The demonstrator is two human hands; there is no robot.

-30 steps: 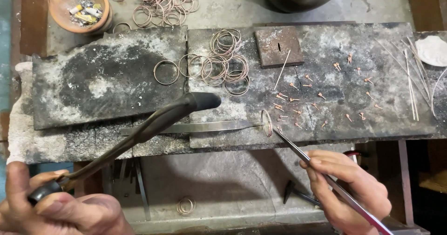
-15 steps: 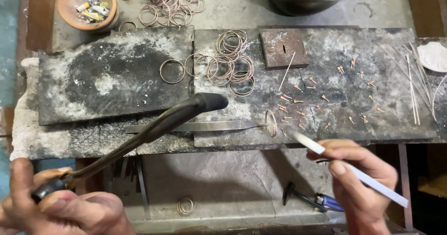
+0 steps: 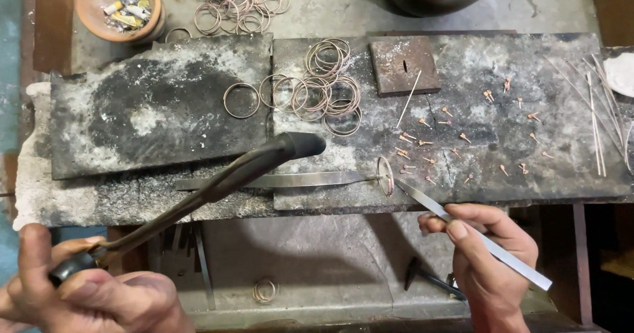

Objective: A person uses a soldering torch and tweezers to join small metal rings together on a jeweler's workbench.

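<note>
So my left hand (image 3: pixel 92 293) is clenched around the black grip of the torch (image 3: pixel 224 181), its dark nozzle pointing right over the near edge of the charred slab (image 3: pixel 158 108). My right hand (image 3: pixel 485 257) pinches the steel tweezers (image 3: pixel 462 224), tips touching a small upright ring (image 3: pixel 385 176) near the middle. Another pair of tweezers (image 3: pixel 277 180) lies flat, holding that ring. Loose copper rings (image 3: pixel 323 89) sit farther back, tiny pins (image 3: pixel 462 135) scattered right.
</note>
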